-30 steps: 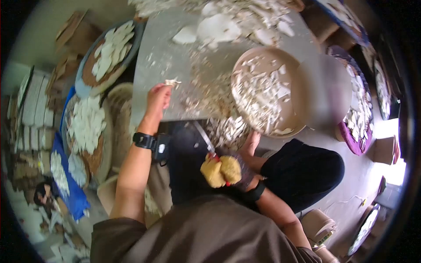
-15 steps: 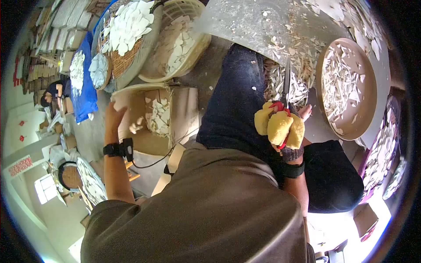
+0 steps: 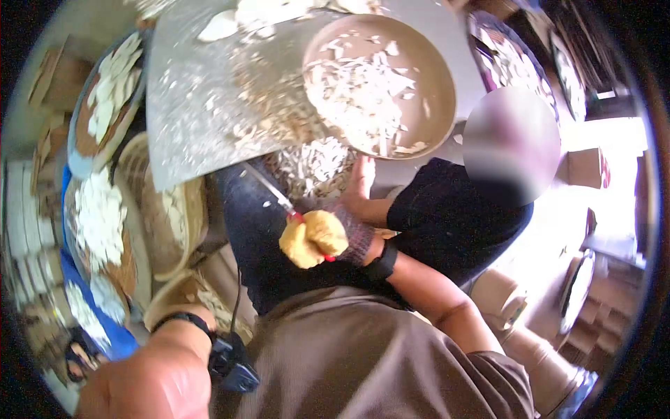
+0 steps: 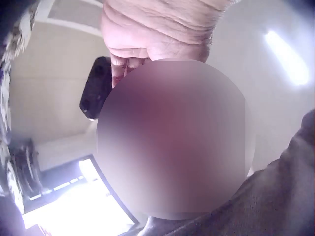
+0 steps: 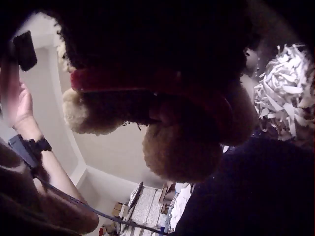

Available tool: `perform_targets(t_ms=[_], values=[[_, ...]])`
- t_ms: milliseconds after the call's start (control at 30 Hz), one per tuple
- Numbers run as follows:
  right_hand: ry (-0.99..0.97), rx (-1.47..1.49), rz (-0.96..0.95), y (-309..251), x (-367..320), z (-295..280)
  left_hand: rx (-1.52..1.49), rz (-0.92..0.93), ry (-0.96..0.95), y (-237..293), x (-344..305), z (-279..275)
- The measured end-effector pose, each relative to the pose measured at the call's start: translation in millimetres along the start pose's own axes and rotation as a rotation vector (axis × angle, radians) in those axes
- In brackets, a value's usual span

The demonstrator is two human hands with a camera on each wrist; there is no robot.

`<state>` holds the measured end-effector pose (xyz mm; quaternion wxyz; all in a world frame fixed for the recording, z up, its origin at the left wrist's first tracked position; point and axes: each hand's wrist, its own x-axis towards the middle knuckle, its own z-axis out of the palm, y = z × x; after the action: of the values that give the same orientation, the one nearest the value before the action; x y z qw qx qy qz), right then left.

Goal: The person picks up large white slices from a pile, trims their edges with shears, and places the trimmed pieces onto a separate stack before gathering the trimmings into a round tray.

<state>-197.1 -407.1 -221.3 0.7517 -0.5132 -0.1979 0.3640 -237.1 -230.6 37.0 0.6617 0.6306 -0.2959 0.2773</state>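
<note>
My right hand (image 3: 354, 232), in a dark knitted glove, grips scissors (image 3: 269, 187) above my lap. Yellow spongy padding (image 3: 313, 239) wraps their red handles, and the long blade points to the metal table. In the right wrist view the glove and red handle (image 5: 123, 81) are in deep shadow. My bare left hand (image 3: 146, 380) is raised close to the camera at the lower left. The left wrist view shows its palm (image 4: 162, 29), with the fingers mostly hidden by a blurred patch. White clippings (image 3: 317, 164) lie heaped below the table edge.
A round tan pan (image 3: 436, 105) of white strips stands on the metal table (image 3: 188, 91). Larger white flat pieces (image 3: 272, 12) lie at the back. Left are an oval beige basket (image 3: 139, 164), a cardboard box (image 3: 164, 293) and trays of white pieces (image 3: 98, 216). My bare foot (image 3: 361, 183) is near the pan.
My left hand held white bits over the table, then let small pieces drop over the box on the left. Now it is up near the camera. The right hand still grips the scissors.
</note>
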Motion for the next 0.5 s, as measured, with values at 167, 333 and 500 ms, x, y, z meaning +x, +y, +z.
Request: perform_targets(t_ms=[167, 333, 500], values=[[0.042, 0.060, 0.075, 44.7, 0.3, -10.5, -0.152, 0.078, -0.037, 0.2, 4.7, 4.2], [-0.160, 0.246, -0.064, 50.9, 4.2, -10.9, -0.204, 0.117, -0.053, -1.4, 10.7, 4.9], [-0.064, -0.077, 0.059, 35.8, -3.9, -10.0, -0.233, 0.152, -0.082, -9.1, 21.4, 2.2]])
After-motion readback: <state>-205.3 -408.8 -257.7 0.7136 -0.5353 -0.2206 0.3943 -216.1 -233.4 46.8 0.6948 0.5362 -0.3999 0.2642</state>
